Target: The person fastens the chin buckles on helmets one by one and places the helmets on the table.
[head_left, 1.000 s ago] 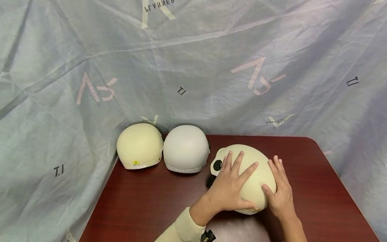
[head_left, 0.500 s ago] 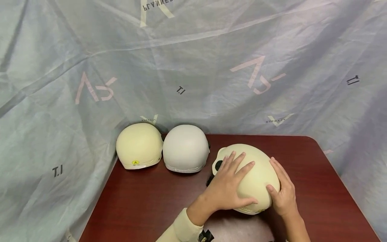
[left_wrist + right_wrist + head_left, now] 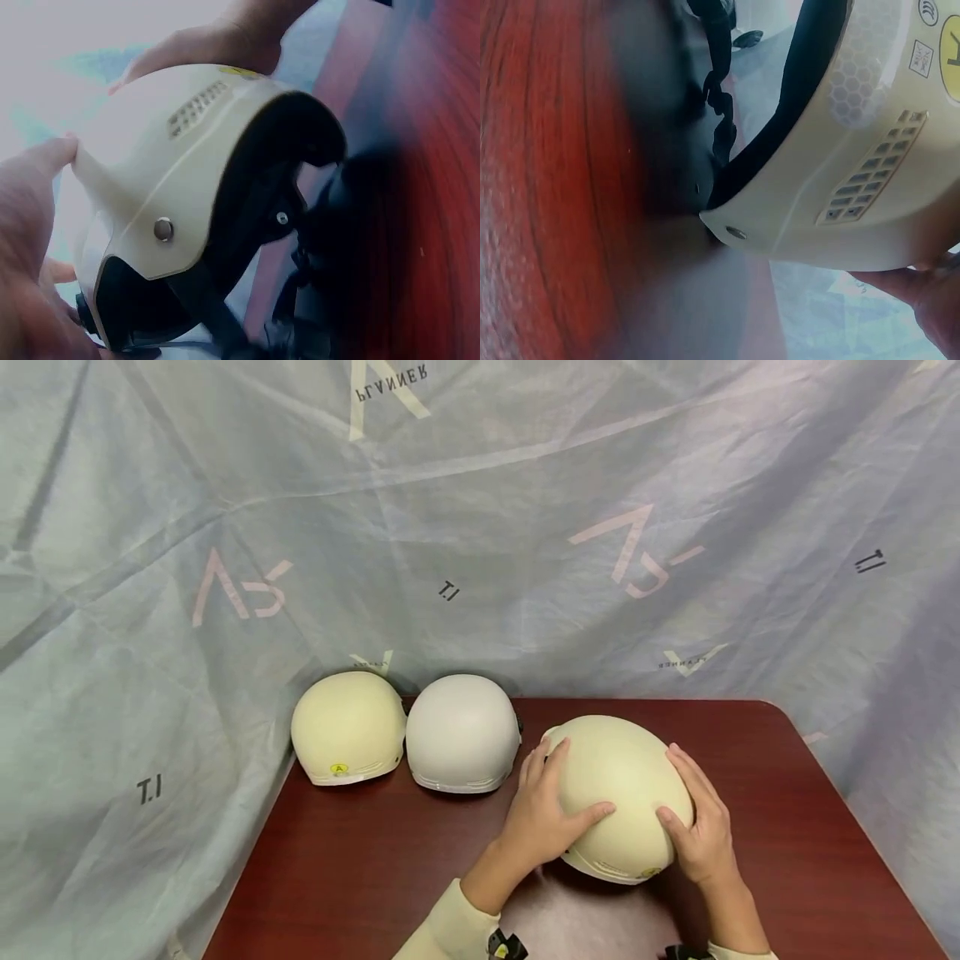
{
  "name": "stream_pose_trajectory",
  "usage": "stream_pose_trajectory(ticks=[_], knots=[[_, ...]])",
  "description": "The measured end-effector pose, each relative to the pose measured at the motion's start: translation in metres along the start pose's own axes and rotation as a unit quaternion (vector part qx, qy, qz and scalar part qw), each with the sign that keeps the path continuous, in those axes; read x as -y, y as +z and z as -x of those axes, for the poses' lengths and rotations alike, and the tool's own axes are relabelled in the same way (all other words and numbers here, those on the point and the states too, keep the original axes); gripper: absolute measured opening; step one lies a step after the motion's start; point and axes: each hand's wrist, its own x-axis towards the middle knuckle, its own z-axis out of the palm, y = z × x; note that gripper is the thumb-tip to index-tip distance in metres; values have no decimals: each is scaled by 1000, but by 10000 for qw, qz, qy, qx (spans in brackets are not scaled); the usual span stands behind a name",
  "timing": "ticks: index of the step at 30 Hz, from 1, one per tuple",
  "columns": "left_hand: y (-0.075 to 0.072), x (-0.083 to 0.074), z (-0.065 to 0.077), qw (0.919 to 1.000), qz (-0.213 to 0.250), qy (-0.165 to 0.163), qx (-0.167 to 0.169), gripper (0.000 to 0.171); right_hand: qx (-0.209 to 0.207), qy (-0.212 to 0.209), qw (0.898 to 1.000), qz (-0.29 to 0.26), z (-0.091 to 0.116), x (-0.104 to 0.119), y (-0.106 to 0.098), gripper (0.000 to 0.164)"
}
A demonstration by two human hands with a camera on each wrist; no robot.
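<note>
A cream helmet (image 3: 626, 777) is between both hands at the right of the head view. My left hand (image 3: 536, 814) grips its left side, thumb across the shell. My right hand (image 3: 705, 831) holds the right side, its thumb on the near part. In the left wrist view, the helmet's dark hollow inside shows, with a black strap (image 3: 206, 304) hanging from it. A vent grille (image 3: 876, 169) and a yellow sticker (image 3: 951, 56) mark the shell in the right wrist view. The shell is tilted, and a gap shows between part of its rim and the table.
A pale yellow helmet (image 3: 348, 727) and a white helmet (image 3: 462, 731) stand side by side at the back left of the dark red table (image 3: 360, 868). Behind the table hangs a grey printed cloth (image 3: 487, 527).
My left hand has slid from the top of the cream helmet down to its left side. The helmet has turned a little, and the black round part on its side is now covered.
</note>
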Motion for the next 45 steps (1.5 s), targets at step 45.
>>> stream_pose_trajectory(ticks=[45], knots=[[-7, -3, 7, 9905, 1265, 355, -415, 75, 1525, -52, 9734, 1710, -22, 50, -15, 126]])
